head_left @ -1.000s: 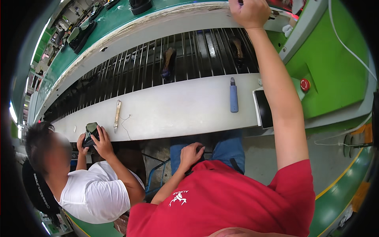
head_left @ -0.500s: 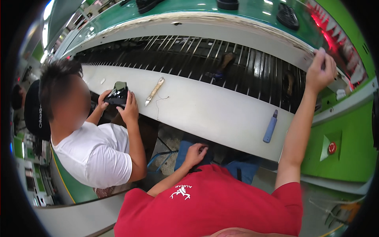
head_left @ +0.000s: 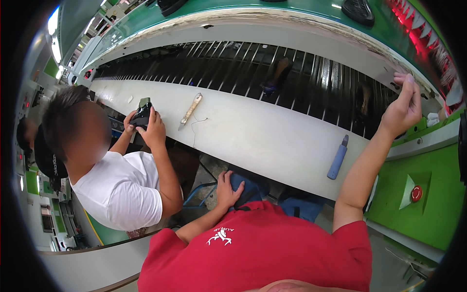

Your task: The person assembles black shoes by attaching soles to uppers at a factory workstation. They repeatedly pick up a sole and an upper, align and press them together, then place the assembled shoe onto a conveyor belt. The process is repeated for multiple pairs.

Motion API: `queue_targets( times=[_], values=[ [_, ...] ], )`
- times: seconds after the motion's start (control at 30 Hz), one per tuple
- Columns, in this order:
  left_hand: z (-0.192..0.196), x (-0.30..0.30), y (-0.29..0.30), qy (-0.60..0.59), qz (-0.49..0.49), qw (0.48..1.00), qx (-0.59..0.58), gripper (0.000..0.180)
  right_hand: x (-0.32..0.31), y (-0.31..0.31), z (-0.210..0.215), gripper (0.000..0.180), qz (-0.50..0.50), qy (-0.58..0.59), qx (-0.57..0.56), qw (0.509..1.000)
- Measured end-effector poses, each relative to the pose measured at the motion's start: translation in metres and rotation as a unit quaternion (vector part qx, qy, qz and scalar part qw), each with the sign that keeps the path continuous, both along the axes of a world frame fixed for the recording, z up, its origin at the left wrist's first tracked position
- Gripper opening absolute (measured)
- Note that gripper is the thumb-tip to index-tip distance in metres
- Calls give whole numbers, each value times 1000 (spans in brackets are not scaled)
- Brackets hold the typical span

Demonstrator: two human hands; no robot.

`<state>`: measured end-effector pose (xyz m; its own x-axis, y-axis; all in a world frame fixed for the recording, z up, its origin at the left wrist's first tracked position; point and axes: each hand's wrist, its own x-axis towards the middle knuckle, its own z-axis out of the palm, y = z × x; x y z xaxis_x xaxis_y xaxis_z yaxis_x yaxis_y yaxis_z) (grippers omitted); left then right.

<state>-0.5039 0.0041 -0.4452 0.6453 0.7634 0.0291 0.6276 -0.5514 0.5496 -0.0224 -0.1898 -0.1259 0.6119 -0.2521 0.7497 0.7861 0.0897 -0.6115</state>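
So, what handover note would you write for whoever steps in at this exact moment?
Left hand: resting flat on the person's own knee, holding nothing.
Right hand: raised over the far edge of the slatted conveyor, fingers loosely curled, apparently empty.
Blue pen-shaped tool lies untouched on the white bench; a cream-handled knife lies further left.
The co-worker's hands hold a dark item.
Nothing in hand; shoes still ride the conveyor.

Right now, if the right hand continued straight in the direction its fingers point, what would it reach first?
The right hand is raised with its fingers pointing up and away over the slatted conveyor. The first thing in that line looks like the pale far edge of the line, though depth is unclear.
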Motion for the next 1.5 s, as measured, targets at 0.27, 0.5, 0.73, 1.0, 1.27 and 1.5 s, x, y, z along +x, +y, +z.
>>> queue_targets(
  times=[0.27,0.5,0.73,1.0,1.27,1.5],
  values=[
    [-7,7,-3,11,11,1000,21,70,-56,-24,31,29,250,-96,-35,963],
    [-5,10,-1,-18,16,999,21,65,-125,-37,53,56,480,-275,-189,811],
    [-6,7,-2,-32,10,999,7,60,-172,-36,61,22,508,-202,-168,820],
    [0,14,-4,-28,4,1000,-12,64,-183,-12,46,18,474,-236,28,848],
    [-1,12,-7,-26,10,1000,-12,65,-174,-29,46,16,492,-232,-17,839],
    [-1,10,-9,-19,10,1000,-5,66,-169,-44,49,15,505,-224,-53,832]
  ],
)
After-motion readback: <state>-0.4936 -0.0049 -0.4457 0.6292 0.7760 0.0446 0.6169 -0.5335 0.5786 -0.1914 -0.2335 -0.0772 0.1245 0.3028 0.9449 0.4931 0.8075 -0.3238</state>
